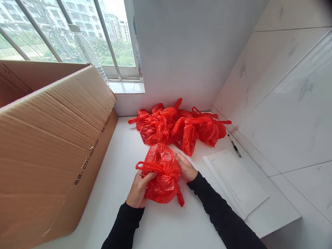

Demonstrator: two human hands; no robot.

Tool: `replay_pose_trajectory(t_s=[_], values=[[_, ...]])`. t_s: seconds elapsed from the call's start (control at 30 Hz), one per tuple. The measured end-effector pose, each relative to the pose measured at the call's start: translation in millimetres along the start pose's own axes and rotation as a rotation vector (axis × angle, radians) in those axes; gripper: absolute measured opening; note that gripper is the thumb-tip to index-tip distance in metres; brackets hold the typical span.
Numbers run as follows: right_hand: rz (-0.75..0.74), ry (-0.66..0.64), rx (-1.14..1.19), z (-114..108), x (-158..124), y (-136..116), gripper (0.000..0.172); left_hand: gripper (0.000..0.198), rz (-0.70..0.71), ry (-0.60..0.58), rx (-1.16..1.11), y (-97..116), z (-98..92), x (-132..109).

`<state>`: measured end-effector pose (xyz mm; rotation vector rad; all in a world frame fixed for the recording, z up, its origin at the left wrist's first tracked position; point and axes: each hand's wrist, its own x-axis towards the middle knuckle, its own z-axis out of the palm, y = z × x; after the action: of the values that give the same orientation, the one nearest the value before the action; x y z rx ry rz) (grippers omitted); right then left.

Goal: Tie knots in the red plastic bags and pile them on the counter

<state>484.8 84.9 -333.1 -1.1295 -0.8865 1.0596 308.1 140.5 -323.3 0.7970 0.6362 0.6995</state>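
Observation:
A knotted red plastic bag (163, 183) is held between my two hands over the white table. My left hand (140, 188) grips its left side, with the thumb pressed on the plastic below a loop handle. On the bag's right side, my right hand (185, 166) is closed around the edge, its fingertips partly hidden behind the plastic. What the bag contains cannot be made out. Just beyond it, several more tied red plastic bags (160, 126) lie heaped against the wall.
A large open cardboard box (59, 138) stands at the left, with a clear plastic bottle (86, 48) behind it by the barred window. To the right lie an open notebook (236, 183) and a black pen (234, 147). Tiled wall (290, 103) bounds the right side of the table (192, 224).

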Motion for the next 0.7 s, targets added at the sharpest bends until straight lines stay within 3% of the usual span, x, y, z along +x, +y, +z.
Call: replay_pose_trajectory(t_s=[0.07, 0.2, 0.4, 0.5, 0.6, 0.7], values=[[0.016, 0.003, 0.057, -3.5, 1.5, -1.2, 0.047, 0.030, 0.053, -0.005, 0.110, -0.9, 1.5, -0.3], [-0.018, 0.052, 0.032, -4.5, 0.3, -5.4, 0.036, 0.058, 0.208, 0.001, 0.139, -3.2, 2.9, 1.7], [-0.028, -0.065, 0.010, 4.3, -4.2, -9.2, 0.040, 0.050, 0.177, 0.104, 0.159, -14.0, -11.4, 12.0], [-0.083, 0.008, -0.081, 5.9, -5.1, -8.6, 0.032, 0.067, 0.204, 0.093, 0.167, -12.4, -10.4, 10.3], [-0.117, 0.068, -0.128, 4.7, -4.5, -8.0, 0.028, 0.084, 0.364, 0.091, 0.277, -6.3, -2.0, 1.8], [-0.103, 0.022, -0.116, 4.5, -3.8, -9.4, 0.034, 0.064, 0.507, 0.069, 0.427, -2.2, 3.8, -5.9]])
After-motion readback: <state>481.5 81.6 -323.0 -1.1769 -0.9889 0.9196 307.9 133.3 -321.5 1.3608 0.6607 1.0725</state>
